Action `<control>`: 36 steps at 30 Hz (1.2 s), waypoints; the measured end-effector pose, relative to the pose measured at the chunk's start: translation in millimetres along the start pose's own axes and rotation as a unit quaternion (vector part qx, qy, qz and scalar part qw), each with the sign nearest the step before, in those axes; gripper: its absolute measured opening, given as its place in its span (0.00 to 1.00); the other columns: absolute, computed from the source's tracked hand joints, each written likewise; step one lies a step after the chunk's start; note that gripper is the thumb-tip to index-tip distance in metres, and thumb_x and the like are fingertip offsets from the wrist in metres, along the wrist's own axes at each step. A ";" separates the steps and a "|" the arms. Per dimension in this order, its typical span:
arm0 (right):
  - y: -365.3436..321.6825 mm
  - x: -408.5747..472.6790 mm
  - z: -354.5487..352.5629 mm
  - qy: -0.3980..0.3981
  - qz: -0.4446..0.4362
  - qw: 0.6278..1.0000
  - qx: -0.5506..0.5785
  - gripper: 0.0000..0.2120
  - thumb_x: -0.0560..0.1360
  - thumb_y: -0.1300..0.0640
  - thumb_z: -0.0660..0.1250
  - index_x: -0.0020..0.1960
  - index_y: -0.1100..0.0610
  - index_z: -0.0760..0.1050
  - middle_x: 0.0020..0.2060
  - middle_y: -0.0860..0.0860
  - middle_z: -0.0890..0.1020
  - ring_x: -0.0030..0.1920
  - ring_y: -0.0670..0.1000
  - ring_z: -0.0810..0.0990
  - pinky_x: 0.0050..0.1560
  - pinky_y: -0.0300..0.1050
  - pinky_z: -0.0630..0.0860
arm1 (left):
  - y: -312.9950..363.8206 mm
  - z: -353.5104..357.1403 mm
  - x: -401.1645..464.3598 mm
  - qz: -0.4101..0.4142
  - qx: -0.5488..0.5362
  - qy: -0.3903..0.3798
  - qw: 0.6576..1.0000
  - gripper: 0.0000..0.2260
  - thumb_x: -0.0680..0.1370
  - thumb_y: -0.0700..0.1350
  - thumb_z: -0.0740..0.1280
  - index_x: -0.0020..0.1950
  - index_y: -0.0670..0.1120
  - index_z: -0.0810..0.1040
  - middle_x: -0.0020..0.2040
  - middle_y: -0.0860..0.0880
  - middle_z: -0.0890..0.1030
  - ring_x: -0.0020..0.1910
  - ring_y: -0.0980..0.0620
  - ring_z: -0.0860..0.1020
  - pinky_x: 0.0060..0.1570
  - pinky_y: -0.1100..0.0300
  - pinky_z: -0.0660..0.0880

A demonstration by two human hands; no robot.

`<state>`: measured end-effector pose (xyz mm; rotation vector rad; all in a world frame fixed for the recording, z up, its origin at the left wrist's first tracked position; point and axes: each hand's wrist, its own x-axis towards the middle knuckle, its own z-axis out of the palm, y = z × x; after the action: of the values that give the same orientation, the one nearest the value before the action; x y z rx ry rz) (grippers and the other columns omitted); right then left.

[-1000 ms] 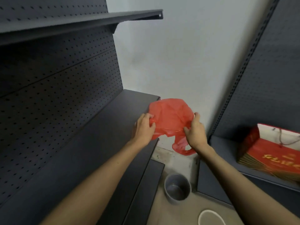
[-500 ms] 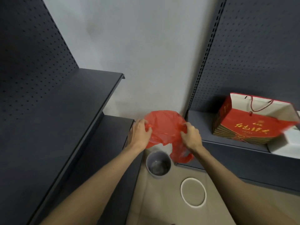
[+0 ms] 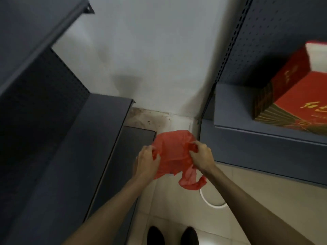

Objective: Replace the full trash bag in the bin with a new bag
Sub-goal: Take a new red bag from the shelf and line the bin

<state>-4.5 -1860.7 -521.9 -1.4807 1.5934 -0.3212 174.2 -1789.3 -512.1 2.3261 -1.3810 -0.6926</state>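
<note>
Two hands clench one red bag (image 3: 174,152), stretched flat between them above the floor: left hand (image 3: 146,160) on one edge, right hand (image 3: 200,156) on the other. The bin is probably hidden directly beneath it. A white ring (image 3: 210,203) lies near the right shelf's (image 3: 247,138) front edge.

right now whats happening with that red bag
A person stands between dark shelving units, holding a red plastic bag in both hands. The left hand and right hand each grip an edge, seemingly spreading it open. One handle loop dangles below. The bin is not visible; a white ring lies on the floor.
</note>
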 end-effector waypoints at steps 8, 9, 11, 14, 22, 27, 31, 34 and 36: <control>81.9 68.5 83.2 -0.020 0.028 0.999 0.041 0.11 0.74 0.66 0.61 0.51 0.57 0.79 0.43 0.57 0.83 0.36 0.59 0.84 0.32 0.58 0.83 | -83.0 94.0 50.1 -0.012 -0.016 -0.021 1.000 0.09 0.77 0.44 0.66 0.55 0.42 0.79 0.52 0.45 0.78 0.50 0.45 0.78 0.49 0.52 0.74; 90.5 75.2 90.5 -0.022 0.031 0.998 0.048 0.11 0.74 0.67 0.61 0.50 0.56 0.79 0.42 0.57 0.83 0.34 0.59 0.84 0.30 0.57 0.83 | -89.5 103.9 56.2 -0.012 -0.016 -0.020 1.000 0.09 0.77 0.43 0.66 0.54 0.42 0.79 0.52 0.44 0.78 0.50 0.45 0.77 0.50 0.52 0.74; 106.7 88.8 104.6 -0.024 0.037 0.997 0.057 0.12 0.73 0.68 0.62 0.48 0.54 0.80 0.42 0.56 0.84 0.34 0.58 0.85 0.31 0.57 0.83 | -100.9 122.0 67.0 -0.016 -0.021 -0.019 0.999 0.08 0.77 0.43 0.66 0.53 0.42 0.79 0.52 0.44 0.79 0.50 0.45 0.77 0.50 0.52 0.74; 129.5 111.9 125.9 -0.028 0.051 0.996 0.074 0.12 0.73 0.67 0.64 0.42 0.52 0.80 0.41 0.56 0.85 0.36 0.58 0.85 0.37 0.58 0.83 | -118.0 151.9 82.4 -0.015 -0.026 -0.023 0.999 0.08 0.77 0.43 0.65 0.53 0.42 0.80 0.52 0.44 0.79 0.51 0.46 0.77 0.51 0.52 0.74; 187.4 184.9 166.1 -0.006 0.062 0.996 0.068 0.09 0.72 0.64 0.65 0.47 0.57 0.83 0.40 0.57 0.85 0.41 0.56 0.85 0.46 0.54 0.83 | -159.8 227.6 141.1 0.004 -0.010 -0.022 1.000 0.09 0.77 0.45 0.64 0.54 0.44 0.79 0.53 0.45 0.77 0.51 0.46 0.76 0.46 0.56 0.70; 229.9 237.1 190.2 0.000 0.050 0.998 0.046 0.07 0.74 0.60 0.69 0.50 0.58 0.82 0.43 0.59 0.84 0.40 0.59 0.85 0.42 0.57 0.83 | -182.5 285.8 182.2 0.027 0.023 -0.005 0.999 0.09 0.78 0.48 0.65 0.51 0.45 0.79 0.53 0.47 0.77 0.50 0.45 0.77 0.47 0.52 0.75; 264.8 274.0 209.0 0.014 0.018 0.998 -0.058 0.10 0.73 0.51 0.70 0.50 0.55 0.82 0.47 0.58 0.84 0.49 0.61 0.83 0.52 0.58 0.80 | -205.1 327.1 212.3 0.063 0.074 0.009 0.995 0.12 0.79 0.50 0.63 0.55 0.44 0.79 0.55 0.45 0.77 0.53 0.43 0.78 0.50 0.50 0.74; 287.3 292.0 222.0 0.041 -0.031 0.989 -0.136 0.16 0.73 0.43 0.69 0.52 0.54 0.79 0.48 0.56 0.84 0.50 0.59 0.82 0.54 0.57 0.78 | -221.8 352.0 232.0 0.079 0.084 0.029 0.993 0.11 0.79 0.50 0.63 0.55 0.44 0.78 0.55 0.45 0.77 0.52 0.43 0.78 0.50 0.51 0.74; 298.7 300.1 228.3 0.062 -0.069 0.977 -0.193 0.19 0.73 0.38 0.67 0.52 0.54 0.76 0.48 0.54 0.83 0.50 0.58 0.81 0.53 0.56 0.78 | -231.0 364.1 241.8 0.091 0.085 0.052 0.991 0.10 0.79 0.49 0.63 0.55 0.45 0.78 0.54 0.45 0.77 0.51 0.43 0.78 0.47 0.53 0.72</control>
<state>8.7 -1969.2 -990.4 -1.9046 1.7248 -0.1906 229.9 -1912.7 -987.5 2.2871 -1.6359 -0.4091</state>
